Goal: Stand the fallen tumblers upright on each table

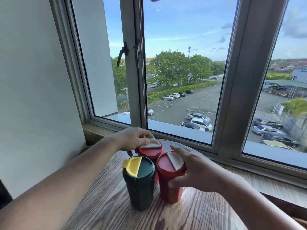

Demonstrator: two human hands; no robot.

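Three tumblers stand upright, close together, on a round wooden table. The dark green tumbler with a yellow flip lid is nearest me. To its right stands a red tumbler with a white lid flap, and my right hand wraps around its right side, thumb low on the body and fingers over the lid edge. Behind both is a second red tumbler, largely hidden. My left hand grips its lid from the left, fingertips on the white flap.
The table stands against a wooden window sill below a large window with grey frames. A white wall stands on the left. Bare tabletop lies in front of the tumblers.
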